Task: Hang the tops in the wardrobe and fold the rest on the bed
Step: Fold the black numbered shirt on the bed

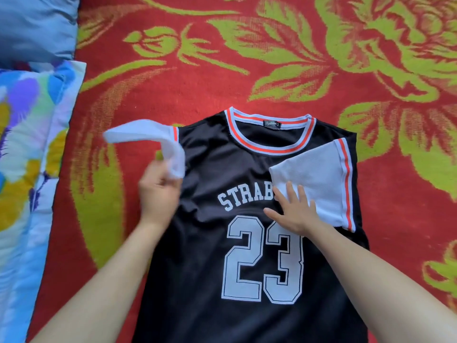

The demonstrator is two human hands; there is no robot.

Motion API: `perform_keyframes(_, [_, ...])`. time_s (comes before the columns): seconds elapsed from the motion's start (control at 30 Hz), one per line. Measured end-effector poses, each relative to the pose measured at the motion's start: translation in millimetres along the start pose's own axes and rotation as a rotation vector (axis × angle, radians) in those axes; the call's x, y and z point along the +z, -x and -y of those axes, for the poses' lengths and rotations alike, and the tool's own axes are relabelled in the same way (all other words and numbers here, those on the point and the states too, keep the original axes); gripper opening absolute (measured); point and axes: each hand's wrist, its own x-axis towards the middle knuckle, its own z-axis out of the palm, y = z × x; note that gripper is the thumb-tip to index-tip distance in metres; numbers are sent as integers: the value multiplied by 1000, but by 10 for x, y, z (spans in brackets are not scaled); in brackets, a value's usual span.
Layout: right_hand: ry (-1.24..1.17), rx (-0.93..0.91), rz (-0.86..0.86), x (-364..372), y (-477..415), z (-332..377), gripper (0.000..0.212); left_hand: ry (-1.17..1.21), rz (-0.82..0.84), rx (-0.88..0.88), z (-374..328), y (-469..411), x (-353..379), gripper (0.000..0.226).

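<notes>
On my feed the black basketball jersey with the white 23 [247, 174] lies flat on the bed, collar far, hem toward me, long axis running near to far. The bit that matters: its loose white left sleeve [143, 132] sticks out left of the body. The left hand [158, 191] has it, fingers pinched round the cuff end, lifted off the bed. I reckon it goes rightward over the chest next. The right hand [294, 211] lies flat, fingers [290, 191] spread, pressing the other white sleeve [319, 174], which is folded across the lettering. Underneath is a red blanket with green flowers [197, 82]. A blue pillow [34, 23] and a bright floral quilt [29, 144] sit at the left.
</notes>
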Motion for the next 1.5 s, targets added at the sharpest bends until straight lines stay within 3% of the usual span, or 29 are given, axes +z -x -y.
perform_keyframes(0.03, [-4, -1, 8, -1, 9, -2, 73, -97, 167, 170, -22, 159, 89, 16])
perform_keyframes(0.1, [-36, -11, 15, -10, 19, -14, 71, -244, 416, 388, 26, 428, 225, 36])
perform_keyframes(0.2, [-93, -35, -3, -28, 8, -70, 67, -498, 632, 624, 197, 710, 289, 44])
perform_keyframes(0.23, [-109, -45, -7, -26, -13, -92, 66, -597, 675, 633, 284, 764, 288, 54])
perform_keyframes(0.3, [-204, -66, -21, -52, -9, -133, 61, -774, 793, 506, 394, 801, 265, 87])
perform_keyframes(0.33, [-287, -77, -51, -62, -4, -164, 60, -829, 849, 439, 388, 792, 245, 94])
perform_keyframes(0.4, [-408, -92, -156, -98, 40, -197, 52, -904, 893, 412, 383, 780, 218, 81])
perform_keyframes(0.5, [-147, -90, -487, -56, 121, -95, 47, -985, 973, 372, 419, 752, 218, 67])
perform_keyframes(0.6, [117, -299, -487, 90, 115, 43, 46, -1044, 1027, 346, 416, 786, 244, 70])
perform_keyframes(0.7, [315, -385, -370, 125, 127, 51, 48, -939, 965, 330, 311, 693, 292, 71])
perform_keyframes(0.77, [273, -405, -402, -31, 50, -65, 47, -850, 811, 330, 264, 506, 382, 52])
perform_keyframes(0.83, [212, -347, -508, -312, -54, -249, 44, -828, 675, 277, 189, 224, 524, 47])
perform_keyframes(0.97, [63, -11, -651, -976, -324, -833, 48, -666, 586, -178, 221, -423, 814, 63])
perform_keyframes(1.1, [-314, 166, -450, -1376, -542, -1181, 64, -270, 497, -517, 307, -884, 982, 67])
perform_keyframes(1.23, [-488, 211, -381, -1457, -738, -1262, 71, -91, 415, -665, 426, -1081, 1063, 60])
perform_keyframes(1.3, [-504, 255, -401, -1459, -813, -1284, 59, 8, 384, -723, 484, -1172, 1106, 52])
perform_keyframes(1.37, [-581, 242, -461, -1451, -864, -1284, 16, 46, 380, -761, 463, -1224, 1157, 41])
perform_keyframes(1.4, [-627, 229, -490, -1461, -866, -1280, 5, 53, 379, -769, 444, -1245, 1193, 31])
perform_keyframes(1.43, [-662, 217, -511, -1484, -859, -1282, 15, 58, 364, -771, 421, -1268, 1217, 19])
perform_keyframes(1.5, [-696, 195, -550, -1524, -823, -1312, 11, 75, 318, -751, 363, -1333, 1208, 10])
